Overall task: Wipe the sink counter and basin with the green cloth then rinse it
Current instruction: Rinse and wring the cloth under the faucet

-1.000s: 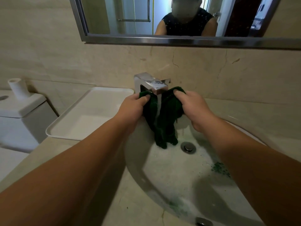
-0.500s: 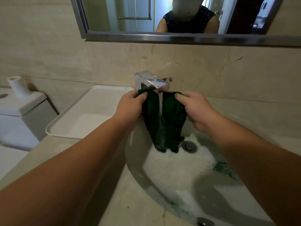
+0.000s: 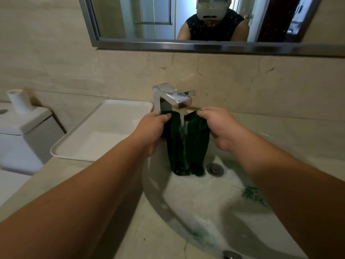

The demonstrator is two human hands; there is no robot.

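Your left hand (image 3: 149, 130) and right hand (image 3: 221, 128) each pinch a top corner of the cloth (image 3: 194, 144), stretched between them at frame centre. It hangs under the tap (image 3: 172, 97), water running down it, its bottom edge touching the basin (image 3: 196, 199) beside the drain (image 3: 215, 168).

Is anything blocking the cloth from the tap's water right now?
Nothing visible does. The left hand and right hand grip the green cloth directly under the faucet, and the stream lands on it.

A white tray (image 3: 112, 131) lies flat. Left of it stands a toilet tank (image 3: 28, 146) bearing a white roll (image 3: 18, 101). Above the tray hangs a mirror (image 3: 149, 15).
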